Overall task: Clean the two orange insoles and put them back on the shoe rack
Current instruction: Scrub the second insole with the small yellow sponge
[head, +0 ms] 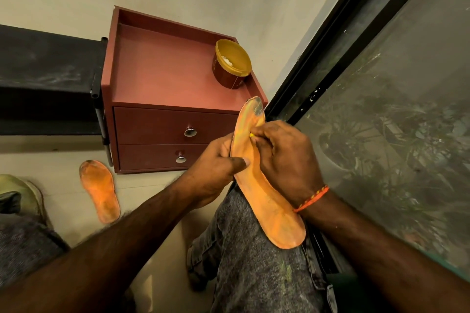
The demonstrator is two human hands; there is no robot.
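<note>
Two orange insoles are in view. One insole (pixel 256 180) lies along the person's right knee (pixel 254 262), toe end pointing far toward the cabinet (pixel 162 79). The left hand (pixel 216 168) grasps its left edge, thumb pressed flat across the surface. The right hand (pixel 284 157) is clenched around a small yellow item (pixel 251 135) (only its tip shows, so what it is cannot be told), pressing that tip against the insole's upper half. A dark smudge marks the toe end. The other insole (pixel 99 190) lies flat on the floor (pixel 63 173) to the left, near the cabinet's lower drawer. An open tub (pixel 231 63) with something white inside stands on the cabinet's top, at its far right. A black rack (pixel 48 79) stands left of the cabinet.
</note>
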